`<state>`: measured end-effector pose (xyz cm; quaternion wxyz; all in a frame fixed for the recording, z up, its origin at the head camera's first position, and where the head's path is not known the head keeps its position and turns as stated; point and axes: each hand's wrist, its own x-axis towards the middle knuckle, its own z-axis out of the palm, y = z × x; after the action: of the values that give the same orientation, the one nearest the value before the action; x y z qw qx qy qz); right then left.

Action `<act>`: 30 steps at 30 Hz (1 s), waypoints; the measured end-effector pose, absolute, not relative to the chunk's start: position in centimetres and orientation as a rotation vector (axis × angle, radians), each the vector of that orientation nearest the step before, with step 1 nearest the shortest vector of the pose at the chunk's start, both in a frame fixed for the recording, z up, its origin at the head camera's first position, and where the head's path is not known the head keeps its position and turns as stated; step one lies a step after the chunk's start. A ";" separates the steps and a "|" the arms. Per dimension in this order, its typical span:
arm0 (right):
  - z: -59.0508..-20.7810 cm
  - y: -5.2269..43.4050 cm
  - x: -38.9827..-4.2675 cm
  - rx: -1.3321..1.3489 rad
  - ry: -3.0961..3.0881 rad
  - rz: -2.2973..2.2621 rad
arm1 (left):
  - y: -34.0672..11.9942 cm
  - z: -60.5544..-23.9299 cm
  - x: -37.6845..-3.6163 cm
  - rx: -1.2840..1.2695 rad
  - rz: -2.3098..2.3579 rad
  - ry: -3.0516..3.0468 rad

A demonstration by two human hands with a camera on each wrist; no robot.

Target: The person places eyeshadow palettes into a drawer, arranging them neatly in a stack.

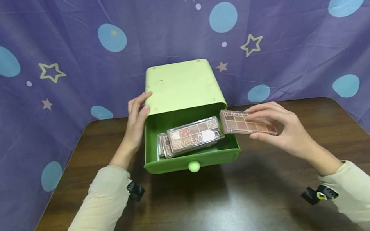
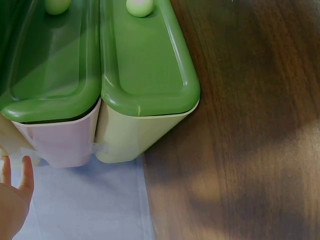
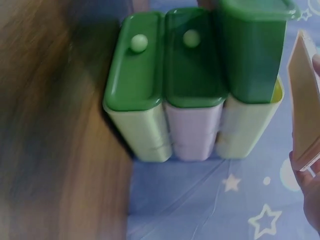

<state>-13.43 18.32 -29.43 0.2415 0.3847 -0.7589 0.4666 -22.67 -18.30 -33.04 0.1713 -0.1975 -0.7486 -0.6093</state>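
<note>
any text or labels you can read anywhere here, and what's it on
"swee…": large pale letters on the clear lid of the top eyeshadow palette in the open green drawer; a white patch covers the rest of the word.
Palette in the right hand: a few letters at the near corner of the held palette, too small to read.
Nothing else legible.

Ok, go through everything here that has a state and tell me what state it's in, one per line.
Top drawer: pulled open, palettes inside.
Lower drawers: closed.
Palette in drawer: lid closed, lying flat on top of the others.
Held palette: lid closed, off the table, right of the drawer.
Left hand: fingers straight, resting on the cabinet edge.
Right hand: pinching the held palette.
</note>
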 end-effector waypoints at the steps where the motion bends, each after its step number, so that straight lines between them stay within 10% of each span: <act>1: -29.3 18.1 -13.4 1.063 -2.076 1.273 | -18.3 -33.0 -22.7 -0.561 -1.730 -2.126; 30: -28.4 12.2 -15.5 1.206 -2.364 1.189 | -18.4 -33.2 -22.8 -0.551 -1.742 -2.131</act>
<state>-15.48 12.21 -28.43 0.1166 0.4118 -0.8074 0.4061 -22.78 -18.39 -33.18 0.1665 -0.1935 -0.7487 -0.6118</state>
